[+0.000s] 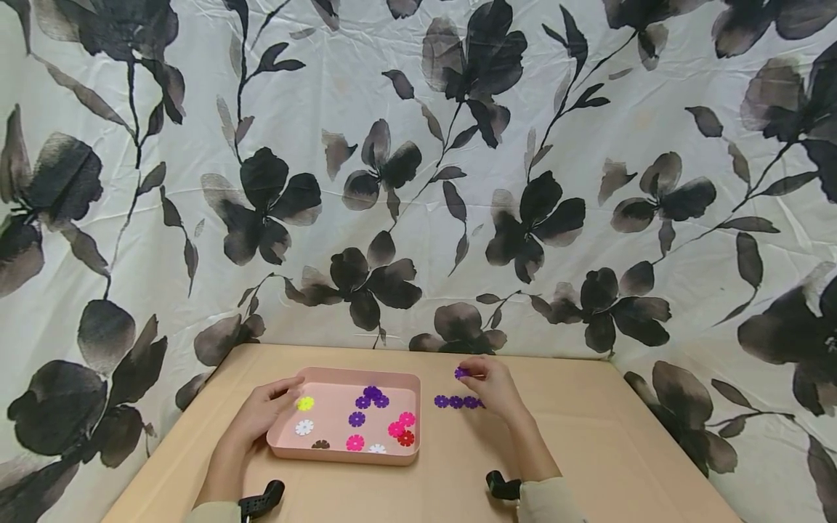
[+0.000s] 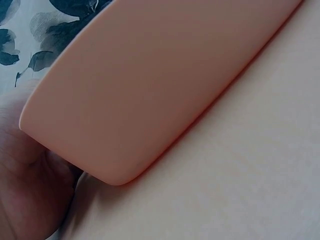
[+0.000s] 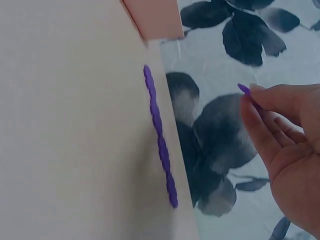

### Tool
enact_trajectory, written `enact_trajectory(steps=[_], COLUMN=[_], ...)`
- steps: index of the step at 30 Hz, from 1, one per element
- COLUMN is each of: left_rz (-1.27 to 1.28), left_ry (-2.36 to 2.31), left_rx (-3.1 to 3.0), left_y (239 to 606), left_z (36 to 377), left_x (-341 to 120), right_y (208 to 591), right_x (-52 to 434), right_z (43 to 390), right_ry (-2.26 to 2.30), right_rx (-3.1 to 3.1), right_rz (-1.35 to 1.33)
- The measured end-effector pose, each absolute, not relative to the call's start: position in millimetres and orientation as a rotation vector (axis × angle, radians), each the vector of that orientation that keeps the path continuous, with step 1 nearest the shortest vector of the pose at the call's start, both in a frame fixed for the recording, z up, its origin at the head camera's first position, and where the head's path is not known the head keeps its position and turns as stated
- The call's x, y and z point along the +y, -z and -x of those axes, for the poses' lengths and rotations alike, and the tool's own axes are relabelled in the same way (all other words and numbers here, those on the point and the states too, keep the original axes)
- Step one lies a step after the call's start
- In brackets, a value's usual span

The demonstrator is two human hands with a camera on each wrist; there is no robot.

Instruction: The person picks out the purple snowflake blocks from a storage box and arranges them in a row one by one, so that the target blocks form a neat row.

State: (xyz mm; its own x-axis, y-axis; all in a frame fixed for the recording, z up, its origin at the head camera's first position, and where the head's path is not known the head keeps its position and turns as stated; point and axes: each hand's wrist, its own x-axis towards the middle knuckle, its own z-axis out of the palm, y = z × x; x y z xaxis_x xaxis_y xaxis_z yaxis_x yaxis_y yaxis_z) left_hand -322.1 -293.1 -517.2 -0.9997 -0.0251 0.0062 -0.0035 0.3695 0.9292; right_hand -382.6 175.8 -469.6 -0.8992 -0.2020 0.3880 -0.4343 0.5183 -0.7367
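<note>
My right hand (image 1: pixel 492 385) pinches a purple notched flower-shaped disc (image 1: pixel 461 373) between thumb and fingertips, raised above the table. Below it, a row of purple discs (image 1: pixel 456 402) lies on the table; in the right wrist view the row (image 3: pixel 159 135) appears edge-on as one line. A shallow pink tray (image 1: pixel 307 455) stands to the left, with my left hand (image 1: pixel 261 410) holding its left rim. Inside are several purple discs (image 1: pixel 357 419), pink discs (image 1: pixel 355 443), a red disc (image 1: pixel 405 438), a yellow disc (image 1: pixel 305 403), white discs (image 1: pixel 304 427) and a brown disc (image 1: pixel 320 444).
A light tan table (image 1: pixel 588 450) bears everything. Behind it hangs a white cloth (image 1: pixel 366 58) with dark printed flowers. Black bands with cameras sit on the left wrist (image 1: pixel 261 500) and right wrist (image 1: pixel 502 485).
</note>
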Motion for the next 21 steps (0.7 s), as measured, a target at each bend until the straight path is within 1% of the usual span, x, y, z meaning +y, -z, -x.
enact_trajectory(steps=[12,21], left_rz=[-0.024,-0.018], left_ry=[1.749,1.745], left_rx=[-2.58,-2.579], left_y=[517.3,517.2], left_z=[321.8,320.9], left_x=[-293.0,-293.5], right_y=[480.3,488.7], right_x=[214.9,237.2], right_z=[390.4,389.3], right_ry=[-1.278,-1.308], right_rx=[-2.638,-2.68], right_rz=[-0.385,-0.294])
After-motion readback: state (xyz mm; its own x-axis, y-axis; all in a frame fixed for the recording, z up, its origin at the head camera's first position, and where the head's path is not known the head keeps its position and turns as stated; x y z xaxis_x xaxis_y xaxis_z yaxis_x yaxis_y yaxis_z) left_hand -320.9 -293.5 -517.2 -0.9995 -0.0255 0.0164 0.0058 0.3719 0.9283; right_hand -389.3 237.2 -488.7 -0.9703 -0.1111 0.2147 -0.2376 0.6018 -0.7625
